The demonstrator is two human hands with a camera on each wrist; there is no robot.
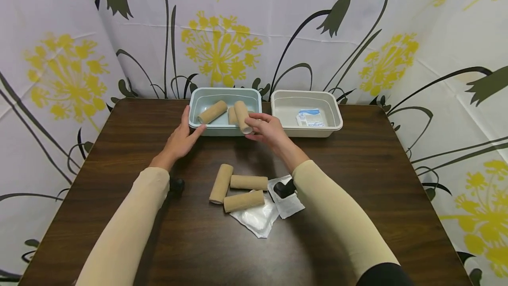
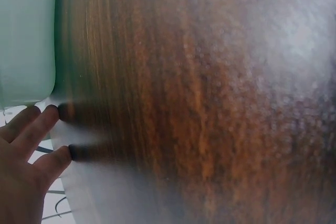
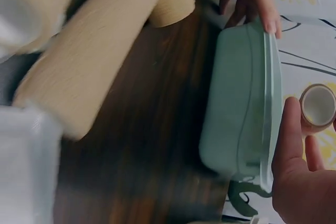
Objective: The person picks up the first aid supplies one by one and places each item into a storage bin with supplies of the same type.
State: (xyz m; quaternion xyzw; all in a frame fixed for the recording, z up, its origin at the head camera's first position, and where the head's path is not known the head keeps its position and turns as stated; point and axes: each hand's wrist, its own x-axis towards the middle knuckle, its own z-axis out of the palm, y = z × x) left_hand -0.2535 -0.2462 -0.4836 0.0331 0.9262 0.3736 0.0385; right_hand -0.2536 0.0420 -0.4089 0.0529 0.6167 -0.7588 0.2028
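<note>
My right hand [image 1: 267,130] pinches a cardboard tube [image 1: 241,117], tilted over the front right of the pale blue-green bin [image 1: 225,132]. In the right wrist view, the held tube [image 3: 318,105] shows its round open end above the bin's rim [image 3: 269,103]. Fingers extended, my left hand [image 1: 180,139] rests at the bin's left front corner. Inside the bin lies a cardboard tube [image 1: 213,112] on the left; another tube [image 1: 232,116] is partly hidden behind the held one. The left wrist view catches my left hand [image 2: 31,153] beside the bin's wall [image 2: 27,35].
A cream bin [image 1: 306,132] on the right contains white-and-blue packets [image 1: 311,118]. Nearer on the table lie several cardboard tubes [image 1: 244,200], a white padded packet [image 1: 257,217] and another white packet [image 1: 289,205] partly under the right wrist's black camera [image 1: 285,189]. A patterned curtain [image 1: 238,65] hangs behind.
</note>
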